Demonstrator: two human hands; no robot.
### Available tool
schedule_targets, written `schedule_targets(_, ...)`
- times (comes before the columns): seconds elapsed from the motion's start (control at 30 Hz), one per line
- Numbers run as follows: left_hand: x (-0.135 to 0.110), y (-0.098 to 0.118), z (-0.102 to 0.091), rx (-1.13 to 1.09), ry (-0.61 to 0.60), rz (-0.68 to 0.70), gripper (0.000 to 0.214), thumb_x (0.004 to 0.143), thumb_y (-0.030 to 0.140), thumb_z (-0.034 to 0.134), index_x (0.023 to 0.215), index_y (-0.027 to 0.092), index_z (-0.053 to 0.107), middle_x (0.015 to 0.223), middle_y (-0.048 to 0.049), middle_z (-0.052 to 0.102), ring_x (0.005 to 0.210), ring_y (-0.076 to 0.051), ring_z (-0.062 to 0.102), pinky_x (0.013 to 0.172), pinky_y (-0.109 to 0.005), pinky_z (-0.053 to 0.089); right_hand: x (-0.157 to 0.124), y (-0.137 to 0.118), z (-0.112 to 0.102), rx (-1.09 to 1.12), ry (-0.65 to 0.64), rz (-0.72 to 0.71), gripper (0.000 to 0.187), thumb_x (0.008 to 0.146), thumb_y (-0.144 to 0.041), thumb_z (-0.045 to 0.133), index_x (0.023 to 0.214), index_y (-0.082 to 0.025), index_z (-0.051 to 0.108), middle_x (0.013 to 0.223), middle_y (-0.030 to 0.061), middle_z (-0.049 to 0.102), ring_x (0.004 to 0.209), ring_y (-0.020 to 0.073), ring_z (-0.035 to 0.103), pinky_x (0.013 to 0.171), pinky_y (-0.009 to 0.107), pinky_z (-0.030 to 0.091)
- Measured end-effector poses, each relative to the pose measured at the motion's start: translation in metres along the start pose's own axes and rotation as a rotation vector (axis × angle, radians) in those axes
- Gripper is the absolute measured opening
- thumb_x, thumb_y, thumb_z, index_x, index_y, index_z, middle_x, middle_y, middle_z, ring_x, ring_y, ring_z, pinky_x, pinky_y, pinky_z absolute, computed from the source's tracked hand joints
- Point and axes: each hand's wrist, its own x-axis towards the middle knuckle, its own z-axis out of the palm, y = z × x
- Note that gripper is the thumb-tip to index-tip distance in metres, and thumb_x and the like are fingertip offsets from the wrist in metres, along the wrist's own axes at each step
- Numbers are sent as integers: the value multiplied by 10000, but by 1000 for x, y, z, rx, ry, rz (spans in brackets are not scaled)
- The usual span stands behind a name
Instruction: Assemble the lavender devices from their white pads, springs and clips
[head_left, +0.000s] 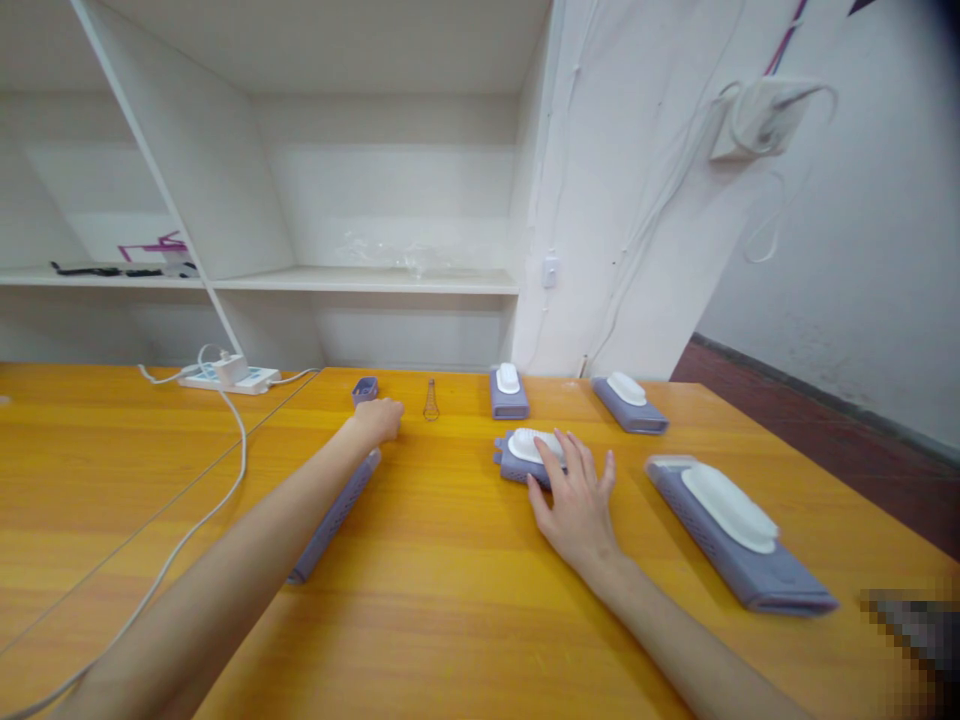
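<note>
My left hand [380, 420] is closed, its fingertips hidden beneath it. It is between a small lilac square cup-like piece [365, 388] and the far end of a long lilac perforated case [337, 525], partly covered by my forearm. Whether it holds anything is hidden. My right hand [576, 490] grips a lilac case [517, 468] topped with a white oval brush-like part [529, 445]; the thumb rests at the near side, fingers over the top, little finger raised. Tabs stick out of that case's left end. A thin wire whisk-like piece [430, 402] stands at the back.
Similar lilac cases with white tops lie at the back [510, 405], back right [630, 408] and right [739, 530]. A power strip [231, 376] with a white cable [241, 450] lies at left. White shelves [367, 280] rise behind the table. A pixelated dark object [919, 620] is at the right edge.
</note>
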Motion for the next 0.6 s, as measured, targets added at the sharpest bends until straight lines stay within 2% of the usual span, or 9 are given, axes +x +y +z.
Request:
schedule_targets(0.23,6,5,-2,17,-5,-28,306,768,147,519,1053,138,632,1056,-190,646,963,-288,625,768,-372,505,1,-1,0,-15,7,0,420,847,-320,472,1256,-227,488,1327,119,433,1256,301,300,1028,608,106)
schedule_targets(0.4,9,4,-1,30,54,34,295,790,94,476,1039,139,629,1070,-172,639,1014,-273,604,820,-367,483,1,-4,-4,-65,-4,49,414,847,-341,468,1249,-245,499,1325,112,434,1248,312,300,1018,625,87)
schedule_targets(0.6,9,2,-4,-2,93,82,260,789,150,503,1011,151,639,1052,-168,643,1015,-261,603,837,-348,470,2,-4,-6,-99,29,120,414,843,-353,475,1229,-209,515,1323,149,425,1264,350,270,991,659,87)
